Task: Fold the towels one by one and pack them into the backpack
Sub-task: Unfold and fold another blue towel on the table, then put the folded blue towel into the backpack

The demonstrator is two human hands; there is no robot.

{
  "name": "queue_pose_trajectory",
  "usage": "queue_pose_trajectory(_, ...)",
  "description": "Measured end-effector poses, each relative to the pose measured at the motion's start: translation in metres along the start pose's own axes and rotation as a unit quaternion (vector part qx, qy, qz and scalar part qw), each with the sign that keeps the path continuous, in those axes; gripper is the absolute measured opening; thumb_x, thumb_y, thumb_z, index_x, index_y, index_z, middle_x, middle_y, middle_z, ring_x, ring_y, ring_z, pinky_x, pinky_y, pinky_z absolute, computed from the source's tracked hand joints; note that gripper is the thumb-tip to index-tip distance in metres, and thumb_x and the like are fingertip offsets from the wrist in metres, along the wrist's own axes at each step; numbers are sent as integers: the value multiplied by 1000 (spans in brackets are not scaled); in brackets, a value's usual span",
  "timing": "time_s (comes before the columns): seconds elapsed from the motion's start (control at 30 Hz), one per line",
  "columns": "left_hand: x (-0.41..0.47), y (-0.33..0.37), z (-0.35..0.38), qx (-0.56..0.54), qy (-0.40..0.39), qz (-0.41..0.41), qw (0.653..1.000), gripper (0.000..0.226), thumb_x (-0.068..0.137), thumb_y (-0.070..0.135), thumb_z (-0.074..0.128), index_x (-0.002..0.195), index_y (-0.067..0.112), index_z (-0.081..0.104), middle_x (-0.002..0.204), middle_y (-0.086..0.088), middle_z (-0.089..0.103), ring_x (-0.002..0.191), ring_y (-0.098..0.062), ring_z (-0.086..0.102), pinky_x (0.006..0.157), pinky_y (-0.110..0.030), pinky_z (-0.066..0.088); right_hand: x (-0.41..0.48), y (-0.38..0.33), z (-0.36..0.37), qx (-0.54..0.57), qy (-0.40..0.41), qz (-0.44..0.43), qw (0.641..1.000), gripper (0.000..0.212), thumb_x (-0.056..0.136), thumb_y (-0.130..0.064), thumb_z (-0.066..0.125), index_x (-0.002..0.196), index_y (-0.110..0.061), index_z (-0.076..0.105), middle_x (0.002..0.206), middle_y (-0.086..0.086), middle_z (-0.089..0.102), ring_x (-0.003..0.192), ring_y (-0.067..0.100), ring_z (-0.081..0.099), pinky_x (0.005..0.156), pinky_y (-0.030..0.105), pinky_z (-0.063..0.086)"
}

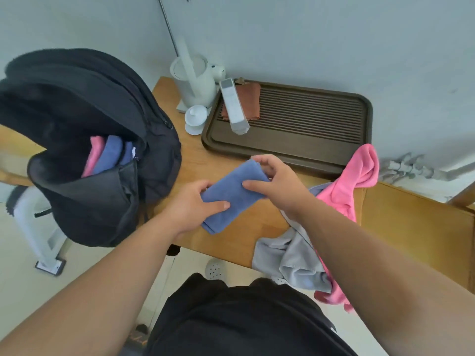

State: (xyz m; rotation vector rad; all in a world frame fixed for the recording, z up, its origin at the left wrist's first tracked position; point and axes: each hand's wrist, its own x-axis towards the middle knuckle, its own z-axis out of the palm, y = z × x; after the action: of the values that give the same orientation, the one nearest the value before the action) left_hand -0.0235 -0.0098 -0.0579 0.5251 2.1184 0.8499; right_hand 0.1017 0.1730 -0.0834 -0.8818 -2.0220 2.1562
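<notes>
Both hands hold one folded blue towel (232, 195) over the table (401, 222).

Left hand (191, 205) and right hand (276, 182) grip its ends; two unfolded towels, pink (359, 170) and grey (295, 258), lie right; the backpack (102, 188) holds three folded ones.

Slatted brown tray (308, 140) (remote (234, 106) and rust cloth (250, 98) on it); white kettle (195, 80); lidded cup (195, 119)

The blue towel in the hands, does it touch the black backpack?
Apart. The head view shows bare wooden table between the folded blue towel, held by the left hand and right hand, and the backpack.
</notes>
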Motion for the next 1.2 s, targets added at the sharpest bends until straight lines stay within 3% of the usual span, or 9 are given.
queue_pose_trajectory(0.13,-16,20,-34,-86,15,56,995,18,85,21,79,102,22,70,94,1,75,84,-16,72,69,-31,58,-1,-43,24,190,30,-24,981,64,80,-17,83,136,-21,52,121,9,70,108,22,70,92,42,58)
queue_pose_trajectory(0.3,-21,19,-80,-151,21,123,981,21,85,18,78,103,20,69,95,0,75,85,-14,72,67,-24,57,6,-68,68,240,-48,-25,969,48,95,-32,63,139,-15,54,132,8,66,124,25,62,105,47,47)
queue_pose_trajectory(0.43,-12,-5,-123,-131,5,166,977,22,84,22,79,103,21,67,93,2,74,84,-14,72,67,-26,58,16,-79,122,298,-23,-17,954,52,96,-40,57,141,-14,52,134,13,64,126,29,60,106,50,46)
queue_pose_trajectory(0.67,4,-79,-212,38,3,221,975,24,91,49,65,101,27,67,94,14,71,88,1,65,78,-22,54,33,-100,235,152,140,-22,978,29,101,-38,57,127,-25,59,116,1,73,109,20,70,90,44,57)
queue_pose_trajectory(0.8,14,-131,-254,199,96,257,941,23,98,43,51,91,26,66,82,12,66,78,-7,59,71,-36,53,40,-120,278,75,152,-26,985,24,96,-36,64,119,-27,64,108,-2,74,102,16,71,92,42,58)
queue_pose_trajectory(0.9,17,-157,-266,315,75,265,908,20,93,47,53,91,28,58,84,8,62,86,-17,60,70,-37,49,50,-131,309,-23,145,-34,989,26,95,-41,65,119,-32,63,106,-10,73,102,11,70,88,37,57)
queue_pose_trajectory(0.97,13,-168,-266,346,53,259,900,24,94,48,53,107,28,57,92,6,64,91,-22,63,77,-39,51,67,-132,324,-63,208,-32,976,31,94,-44,63,123,-35,59,109,-16,70,103,6,66,89,35,56)
queue_pose_trajectory(1.1,5,-185,-263,373,51,277,884,40,96,47,53,128,24,52,94,7,63,88,-17,63,81,-34,51,108,-134,337,-10,329,33,944,42,97,-43,57,129,-16,53,114,-4,64,107,19,62,96,41,53)
queue_pose_trajectory(1.2,3,-192,-267,402,55,290,867,40,93,52,54,120,22,54,89,6,61,85,-17,61,80,-33,48,136,-131,348,-24,314,74,946,33,94,-29,57,121,-11,52,105,4,63,100,25,63,86,40,54)
